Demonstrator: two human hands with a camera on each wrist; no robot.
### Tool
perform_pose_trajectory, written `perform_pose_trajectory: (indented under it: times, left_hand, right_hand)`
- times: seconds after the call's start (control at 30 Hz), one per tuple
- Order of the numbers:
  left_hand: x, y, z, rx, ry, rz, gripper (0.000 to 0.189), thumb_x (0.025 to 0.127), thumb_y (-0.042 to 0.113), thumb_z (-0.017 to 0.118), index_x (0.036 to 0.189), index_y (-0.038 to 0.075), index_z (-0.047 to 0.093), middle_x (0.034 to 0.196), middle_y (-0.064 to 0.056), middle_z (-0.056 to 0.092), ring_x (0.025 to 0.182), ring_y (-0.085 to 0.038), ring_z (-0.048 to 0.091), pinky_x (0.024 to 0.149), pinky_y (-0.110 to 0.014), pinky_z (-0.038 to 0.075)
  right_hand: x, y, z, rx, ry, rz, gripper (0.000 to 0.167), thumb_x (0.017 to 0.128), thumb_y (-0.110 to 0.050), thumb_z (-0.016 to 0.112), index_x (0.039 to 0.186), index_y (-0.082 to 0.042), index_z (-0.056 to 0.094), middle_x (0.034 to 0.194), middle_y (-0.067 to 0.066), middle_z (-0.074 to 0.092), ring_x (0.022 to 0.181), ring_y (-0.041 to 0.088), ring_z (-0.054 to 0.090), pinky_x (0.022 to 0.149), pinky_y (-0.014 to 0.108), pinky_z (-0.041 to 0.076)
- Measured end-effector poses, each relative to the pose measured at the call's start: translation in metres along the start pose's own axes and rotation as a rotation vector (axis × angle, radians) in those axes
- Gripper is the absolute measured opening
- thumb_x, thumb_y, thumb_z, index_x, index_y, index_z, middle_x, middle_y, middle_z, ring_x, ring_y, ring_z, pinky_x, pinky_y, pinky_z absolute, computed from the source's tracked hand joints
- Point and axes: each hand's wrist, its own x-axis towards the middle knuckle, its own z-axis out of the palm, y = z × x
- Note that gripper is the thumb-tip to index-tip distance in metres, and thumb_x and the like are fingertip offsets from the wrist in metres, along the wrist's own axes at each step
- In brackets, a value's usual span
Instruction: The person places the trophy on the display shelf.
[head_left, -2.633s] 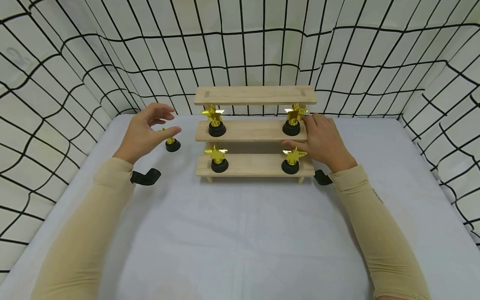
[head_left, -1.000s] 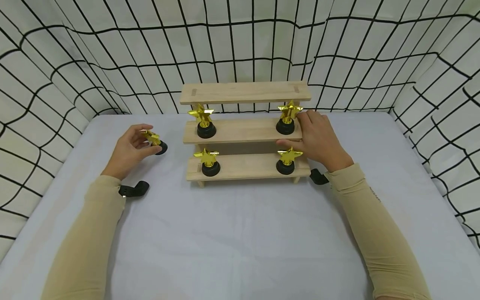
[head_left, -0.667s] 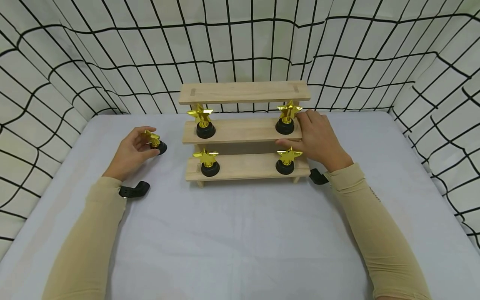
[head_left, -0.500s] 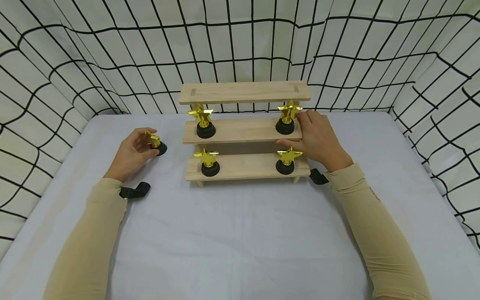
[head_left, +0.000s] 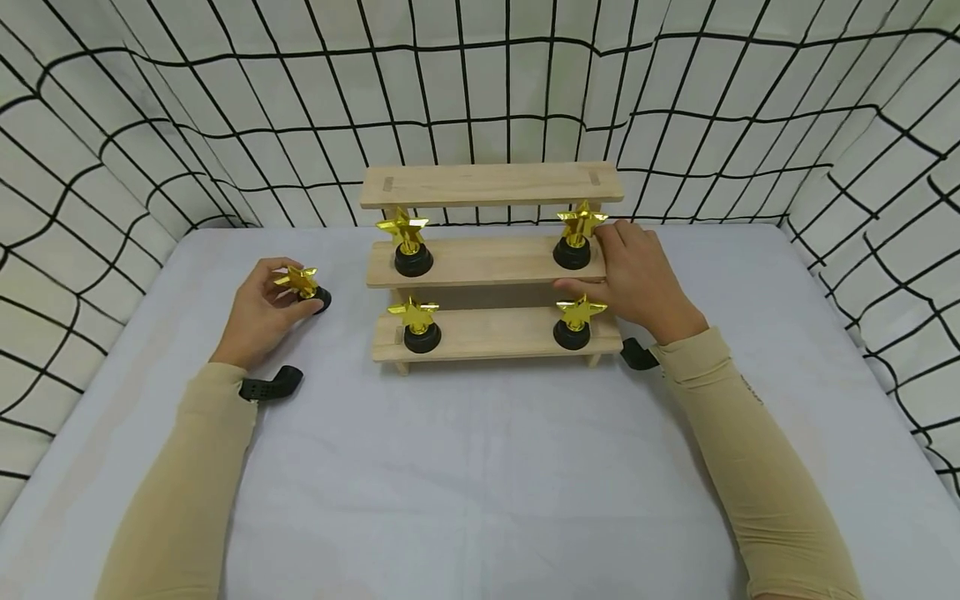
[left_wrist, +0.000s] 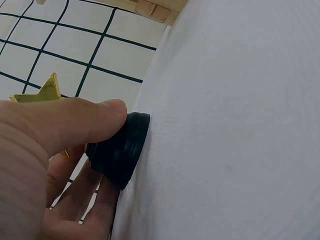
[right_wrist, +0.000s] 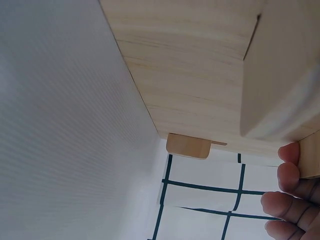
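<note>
At the left of the head view my left hand pinches a small star trophy, gold on a round black base. In the left wrist view the thumb lies across that base, which is at the white cloth; fingers are behind it. My right hand grips the right end of a three-tier wooden shelf, thumb in front of the middle board. Fingertips show at the wood in the right wrist view. Two similar trophies, one left and one right, stand on the middle board.
The bottom board carries two more trophies, one left and one right. Nothing stands on the top board. A black wire grid encloses the white-covered table at the back and sides.
My left hand has come down onto the left trophy and taken hold of it. Lately its star has tipped slightly leftward in my fingers. My right hand keeps its grip on the shelf.
</note>
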Motion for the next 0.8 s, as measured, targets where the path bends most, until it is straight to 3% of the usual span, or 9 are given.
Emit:
perform_pose_trajectory:
  times: [0.07, 0.17, 0.27, 0.4, 0.5, 0.67, 0.8]
  left_hand:
    - [-0.0017, -0.0005, 0.0001, 0.007, 0.016, 0.007, 0.056, 0.091, 0.015, 0.08, 0.135, 0.025, 0.047, 0.143, -0.008, 0.05, 0.137, -0.031, 0.052, 0.119, -0.052, 0.046]
    - [-0.0033, -0.0011, 0.0008, 0.02, 0.027, 0.016, 0.051, 0.091, 0.017, 0.08, 0.129, 0.03, 0.049, 0.138, -0.003, 0.052, 0.135, -0.03, 0.053, 0.118, -0.051, 0.047]
    - [-0.0037, -0.0007, 0.0011, 0.014, 0.041, 0.04, 0.051, 0.091, 0.014, 0.08, 0.129, 0.027, 0.049, 0.136, 0.001, 0.052, 0.134, -0.024, 0.053, 0.119, -0.049, 0.046]
    - [-0.0035, 0.0, 0.0009, -0.01, 0.052, 0.065, 0.054, 0.089, 0.01, 0.081, 0.13, 0.026, 0.049, 0.137, 0.003, 0.053, 0.131, -0.013, 0.052, 0.121, -0.044, 0.045]
    - [-0.0036, -0.0012, 0.0011, -0.015, 0.042, 0.06, 0.056, 0.089, 0.01, 0.081, 0.131, 0.026, 0.049, 0.139, 0.003, 0.052, 0.134, -0.017, 0.052, 0.122, -0.044, 0.045]
    - [-0.0046, -0.0029, 0.0013, -0.006, 0.03, 0.047, 0.056, 0.09, 0.009, 0.08, 0.134, 0.022, 0.048, 0.142, -0.005, 0.05, 0.141, -0.03, 0.05, 0.123, -0.048, 0.043]
    - [-0.0053, -0.0027, 0.0017, 0.008, 0.029, 0.05, 0.054, 0.091, 0.01, 0.079, 0.135, 0.02, 0.048, 0.144, -0.008, 0.049, 0.142, -0.033, 0.049, 0.123, -0.049, 0.043]
  right_hand:
    - [-0.0002, 0.0001, 0.0003, 0.006, -0.001, 0.002, 0.091, 0.078, -0.078, 0.071, 0.121, 0.001, 0.059, 0.093, 0.016, 0.059, 0.085, 0.033, 0.056, 0.074, 0.047, 0.044]
    - [-0.0003, 0.0007, 0.0008, 0.013, -0.004, 0.004, 0.106, 0.077, -0.095, 0.048, 0.12, 0.001, 0.059, 0.094, 0.016, 0.059, 0.085, 0.033, 0.056, 0.075, 0.047, 0.044]
    - [-0.0001, 0.0017, 0.001, 0.012, -0.008, 0.008, 0.114, 0.075, -0.101, 0.035, 0.12, 0.001, 0.059, 0.094, 0.017, 0.059, 0.085, 0.033, 0.056, 0.075, 0.047, 0.044]
    - [-0.0008, 0.002, -0.001, 0.012, -0.017, 0.025, 0.098, 0.078, -0.087, 0.062, 0.12, 0.001, 0.059, 0.096, 0.017, 0.06, 0.087, 0.034, 0.057, 0.077, 0.048, 0.044]
    - [-0.0008, 0.0015, -0.0019, 0.011, -0.015, 0.022, 0.085, 0.076, -0.068, 0.079, 0.12, 0.002, 0.059, 0.097, 0.018, 0.06, 0.088, 0.034, 0.057, 0.077, 0.048, 0.045]
    - [0.0001, 0.0016, -0.0011, 0.01, 0.005, -0.008, 0.081, 0.076, -0.063, 0.082, 0.118, 0.003, 0.059, 0.094, 0.018, 0.06, 0.085, 0.035, 0.057, 0.075, 0.049, 0.044]
    - [0.0002, 0.0011, -0.0005, 0.012, 0.005, -0.009, 0.08, 0.074, -0.06, 0.085, 0.117, 0.004, 0.06, 0.092, 0.018, 0.059, 0.084, 0.035, 0.057, 0.075, 0.049, 0.045]
